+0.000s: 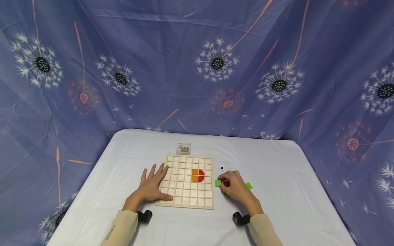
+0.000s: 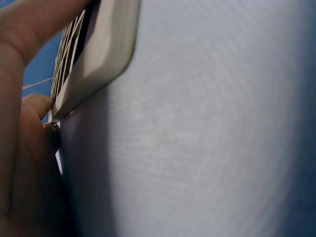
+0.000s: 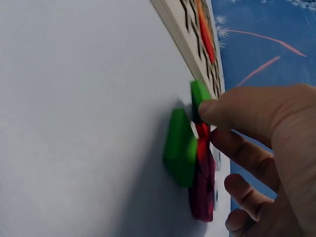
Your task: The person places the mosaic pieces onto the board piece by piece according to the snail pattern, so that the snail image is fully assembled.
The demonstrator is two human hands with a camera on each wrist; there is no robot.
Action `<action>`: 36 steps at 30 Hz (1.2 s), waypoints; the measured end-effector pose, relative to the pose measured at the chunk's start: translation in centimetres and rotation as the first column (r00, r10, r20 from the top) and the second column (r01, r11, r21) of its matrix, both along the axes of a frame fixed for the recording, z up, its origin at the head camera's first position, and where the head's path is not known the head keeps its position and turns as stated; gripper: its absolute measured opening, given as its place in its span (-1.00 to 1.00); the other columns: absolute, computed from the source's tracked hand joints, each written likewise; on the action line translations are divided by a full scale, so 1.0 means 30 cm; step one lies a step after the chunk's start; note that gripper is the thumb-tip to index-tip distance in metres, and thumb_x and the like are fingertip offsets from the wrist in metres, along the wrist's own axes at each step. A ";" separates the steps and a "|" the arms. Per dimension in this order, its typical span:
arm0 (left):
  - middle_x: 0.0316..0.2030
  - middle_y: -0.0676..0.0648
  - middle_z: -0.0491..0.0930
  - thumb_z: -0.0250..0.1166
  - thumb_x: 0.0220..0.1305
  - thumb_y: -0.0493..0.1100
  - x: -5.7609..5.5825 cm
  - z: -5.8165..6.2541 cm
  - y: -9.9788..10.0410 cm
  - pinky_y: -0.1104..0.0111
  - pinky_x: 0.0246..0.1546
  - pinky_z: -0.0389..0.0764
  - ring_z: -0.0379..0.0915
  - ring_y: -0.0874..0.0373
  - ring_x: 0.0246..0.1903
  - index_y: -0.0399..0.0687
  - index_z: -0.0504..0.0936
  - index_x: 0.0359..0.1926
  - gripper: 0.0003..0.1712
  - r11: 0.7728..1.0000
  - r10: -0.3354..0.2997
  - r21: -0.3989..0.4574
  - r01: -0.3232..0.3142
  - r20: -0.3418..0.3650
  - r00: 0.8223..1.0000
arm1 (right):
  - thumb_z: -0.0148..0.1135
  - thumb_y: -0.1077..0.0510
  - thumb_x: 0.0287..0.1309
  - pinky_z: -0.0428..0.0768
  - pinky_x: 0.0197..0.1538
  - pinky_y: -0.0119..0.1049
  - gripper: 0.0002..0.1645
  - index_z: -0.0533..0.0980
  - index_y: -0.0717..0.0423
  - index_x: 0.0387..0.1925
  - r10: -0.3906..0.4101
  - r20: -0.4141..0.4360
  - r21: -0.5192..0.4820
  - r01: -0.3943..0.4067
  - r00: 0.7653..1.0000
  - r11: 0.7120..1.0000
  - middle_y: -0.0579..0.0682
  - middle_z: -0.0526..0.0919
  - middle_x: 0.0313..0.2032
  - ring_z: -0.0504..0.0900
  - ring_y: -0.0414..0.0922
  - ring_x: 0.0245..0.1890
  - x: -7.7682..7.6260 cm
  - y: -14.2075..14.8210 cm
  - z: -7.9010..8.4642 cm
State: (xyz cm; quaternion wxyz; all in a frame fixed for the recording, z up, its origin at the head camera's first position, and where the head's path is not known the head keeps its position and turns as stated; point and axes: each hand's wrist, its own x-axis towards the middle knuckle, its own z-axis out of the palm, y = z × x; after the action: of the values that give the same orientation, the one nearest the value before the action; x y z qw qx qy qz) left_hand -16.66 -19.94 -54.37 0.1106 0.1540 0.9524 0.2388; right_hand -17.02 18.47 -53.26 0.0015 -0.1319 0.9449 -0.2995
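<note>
My left hand lies with fingers spread over the left side of a wooden grid board, its thumb at the front edge. In the left wrist view, the board's pale rounded corner shows beside the thumb. Two orange squares and two red quarter-round pieces sit together in the grid. Right of the board, my right hand pinches a green square piece at its fingertips. Red pieces and another green piece lie under that hand, partly hidden in the head view.
Behind the board lies a small picture card with a coloured pattern on a grid. A white disc with a black dot is beyond the right hand, and a further green piece is to its right. White cloth covers the table.
</note>
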 end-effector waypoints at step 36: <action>0.66 -0.16 -0.16 0.52 -0.28 0.57 -0.001 -0.004 0.004 -0.32 0.49 -0.51 -0.44 -0.34 0.62 -0.03 -0.03 0.66 0.61 1.000 0.014 0.006 -0.014 -0.003 1.000 | 0.37 0.38 0.14 0.57 0.19 0.03 -0.67 0.72 0.07 -0.06 -0.012 -0.077 0.031 0.014 0.997 0.999 0.01 0.70 -0.02 0.54 0.08 0.05 -0.066 0.045 -0.009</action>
State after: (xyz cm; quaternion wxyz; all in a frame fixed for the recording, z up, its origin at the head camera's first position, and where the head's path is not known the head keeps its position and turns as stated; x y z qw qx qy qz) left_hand -16.70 -19.83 -54.48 0.1070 0.1481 0.9528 0.2423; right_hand -19.01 19.82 -53.54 -0.0346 -0.1373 0.9497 -0.2795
